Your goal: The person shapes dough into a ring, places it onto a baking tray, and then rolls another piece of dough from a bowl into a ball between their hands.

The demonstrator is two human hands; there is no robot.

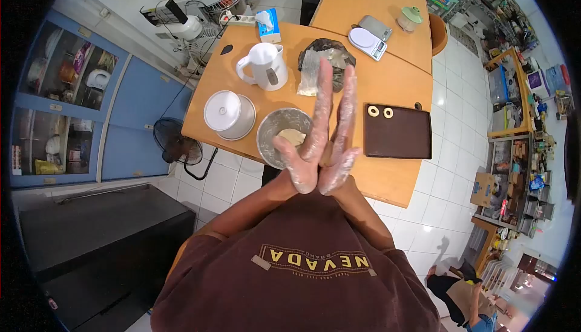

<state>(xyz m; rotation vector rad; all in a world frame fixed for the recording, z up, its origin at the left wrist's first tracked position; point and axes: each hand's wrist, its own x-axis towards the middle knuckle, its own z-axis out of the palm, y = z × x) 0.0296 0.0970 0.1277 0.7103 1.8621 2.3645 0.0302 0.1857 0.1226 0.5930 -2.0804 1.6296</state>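
My left hand [305,135] and my right hand [342,138], both in clear plastic gloves, are raised with their palms facing each other. Their fingers are stretched out and point away from me. A small piece of dough [327,153] shows between the palms, mostly hidden. Beside my left hand is a metal bowl [265,135] with pale dough [293,136] inside. Two pale dough rings [373,111] lie at the far left of a dark tray [397,138] on the right. Beyond my hands lie a clear bag with white contents [308,73] and a black plastic bag [346,60].
On the wooden table [212,84] stand a lidded white container [225,113], a white kettle [266,66] and a tissue box [269,26]. A white scale [366,43] and a green-lidded jar [410,19] are farther back. Another person [457,292] is at the lower right.
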